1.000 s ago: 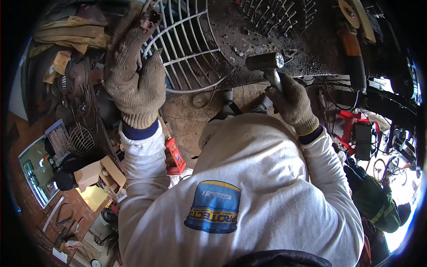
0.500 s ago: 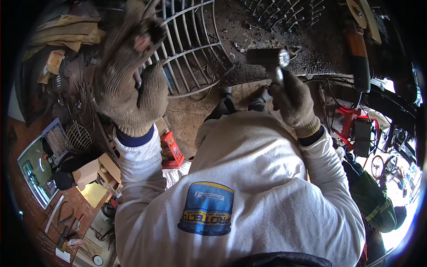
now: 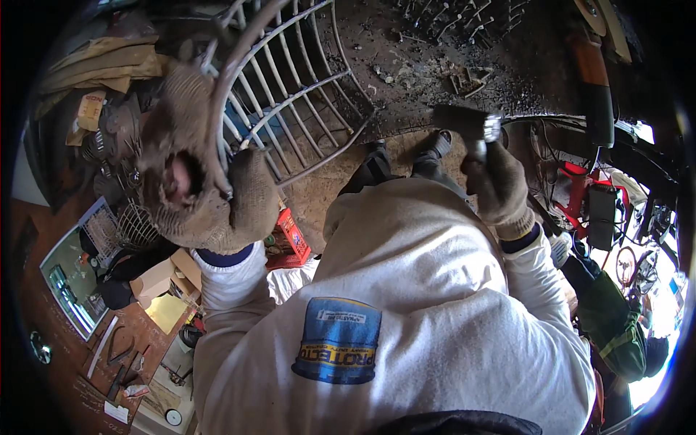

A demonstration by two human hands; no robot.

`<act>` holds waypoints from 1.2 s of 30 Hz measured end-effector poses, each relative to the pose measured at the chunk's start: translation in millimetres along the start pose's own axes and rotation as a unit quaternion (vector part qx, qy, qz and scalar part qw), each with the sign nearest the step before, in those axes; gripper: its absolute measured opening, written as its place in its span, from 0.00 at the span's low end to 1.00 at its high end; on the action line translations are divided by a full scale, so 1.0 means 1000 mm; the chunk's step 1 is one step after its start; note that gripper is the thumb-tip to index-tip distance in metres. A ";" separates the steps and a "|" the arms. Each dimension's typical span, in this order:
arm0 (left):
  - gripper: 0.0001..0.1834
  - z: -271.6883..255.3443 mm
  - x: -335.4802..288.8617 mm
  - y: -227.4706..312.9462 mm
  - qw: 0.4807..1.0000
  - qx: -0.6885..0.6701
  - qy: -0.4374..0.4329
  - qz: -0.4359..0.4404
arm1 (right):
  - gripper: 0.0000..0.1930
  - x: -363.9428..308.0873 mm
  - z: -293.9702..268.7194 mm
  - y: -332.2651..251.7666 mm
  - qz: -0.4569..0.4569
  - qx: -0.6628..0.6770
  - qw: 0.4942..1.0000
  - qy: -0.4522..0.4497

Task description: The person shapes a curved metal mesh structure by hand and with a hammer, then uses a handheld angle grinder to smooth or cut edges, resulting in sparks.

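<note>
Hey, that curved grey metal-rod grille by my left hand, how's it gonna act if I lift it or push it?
The curved grey metal-rod grille will probably stay stiff, since crosswise rods tie its ribs together. It may feel light for its size, being mostly open gaps. Set on its curved side, it could rock.

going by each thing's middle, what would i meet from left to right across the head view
Small tan box → left gloved hand → curved metal rack → hammer → right gloved hand → angle grinder with an orange-and-black body.
</note>
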State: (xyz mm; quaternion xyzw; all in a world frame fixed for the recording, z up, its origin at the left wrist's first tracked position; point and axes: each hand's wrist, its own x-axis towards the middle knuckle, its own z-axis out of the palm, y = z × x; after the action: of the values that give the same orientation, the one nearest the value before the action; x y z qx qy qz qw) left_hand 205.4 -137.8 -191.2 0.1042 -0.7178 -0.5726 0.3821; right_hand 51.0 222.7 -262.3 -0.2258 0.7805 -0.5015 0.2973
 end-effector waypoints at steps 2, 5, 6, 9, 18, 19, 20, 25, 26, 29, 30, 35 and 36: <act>0.35 0.014 0.006 -0.011 0.956 0.241 -0.026 0.163 | 0.18 0.013 0.004 -0.029 -0.071 -0.134 0.988 -0.037; 0.37 0.050 0.032 0.007 0.910 0.300 -0.063 0.278 | 0.20 0.030 0.018 -0.049 -0.137 -0.171 0.974 -0.053; 0.38 0.067 0.041 0.027 0.930 0.247 -0.074 0.264 | 0.22 0.035 0.020 -0.053 -0.186 -0.172 0.965 -0.066; 0.43 0.074 0.053 0.040 0.843 0.368 -0.182 0.347 | 0.24 0.041 0.027 -0.063 -0.220 -0.184 0.955 -0.081; 0.35 0.080 0.060 0.035 0.843 0.394 -0.187 0.313 | 0.25 0.051 0.021 -0.082 -0.264 -0.202 0.943 0.016; 0.35 0.083 0.065 0.028 0.875 0.311 -0.199 0.313 | 0.27 0.047 0.014 -0.100 -0.294 -0.238 0.926 0.018; 0.35 0.084 0.068 0.024 0.900 0.225 -0.209 0.310 | 0.29 0.050 0.012 -0.102 -0.347 -0.230 0.909 0.013; 0.33 0.090 0.067 0.038 0.885 0.265 -0.201 0.327 | 0.26 0.043 0.026 -0.078 -0.209 -0.253 0.944 -0.035; 0.32 0.092 0.068 0.041 0.881 0.274 -0.200 0.330 | 0.25 0.048 0.028 -0.070 -0.131 -0.283 0.948 -0.065; 0.32 0.091 0.077 0.044 0.868 0.275 -0.257 0.324 | 0.24 0.043 0.021 -0.070 -0.205 -0.239 0.949 0.002; 0.32 0.090 0.077 0.045 0.864 0.274 -0.276 0.320 | 0.24 0.047 0.018 -0.082 -0.185 -0.231 0.955 -0.020; 0.30 0.094 0.076 0.029 0.886 0.253 -0.226 0.317 | 0.23 0.039 0.021 -0.075 -0.238 -0.228 0.944 0.010; 0.30 0.096 0.079 0.025 0.885 0.248 -0.215 0.331 | 0.23 0.041 0.022 -0.075 -0.227 -0.230 0.946 0.011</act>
State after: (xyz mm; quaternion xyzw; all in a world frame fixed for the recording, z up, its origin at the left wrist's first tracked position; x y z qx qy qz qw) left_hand 94.2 -105.1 -139.5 -0.1740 -0.8936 -0.2245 0.3476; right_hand 40.6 152.8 -210.3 -0.4533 0.8063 -0.3646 0.1068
